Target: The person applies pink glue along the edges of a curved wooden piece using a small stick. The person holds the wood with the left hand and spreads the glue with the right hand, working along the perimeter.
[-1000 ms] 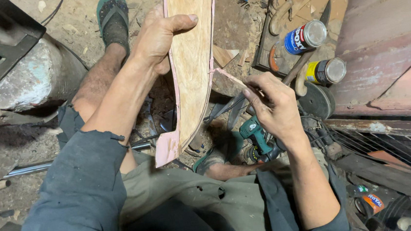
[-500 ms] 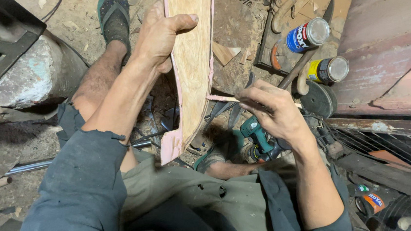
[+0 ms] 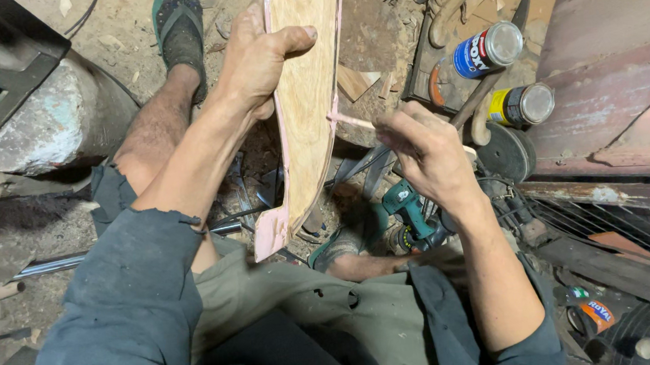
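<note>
even, soft light from above; sharp centre, dim shadowed left edge, slight wide-angle stretch at corners.

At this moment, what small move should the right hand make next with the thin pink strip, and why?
Probably pull the thin pink strip a little further away from the curved plywood piece. The right hand pinches the strip's free end, while its other end meets the board's pink-lined right edge. The left hand grips the board upright, steadying it for such a pull.

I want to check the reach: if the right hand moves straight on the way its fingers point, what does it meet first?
Probably the pink edge of the curved plywood piece, which the stick in the right hand already touches; depth is unclear.
</note>
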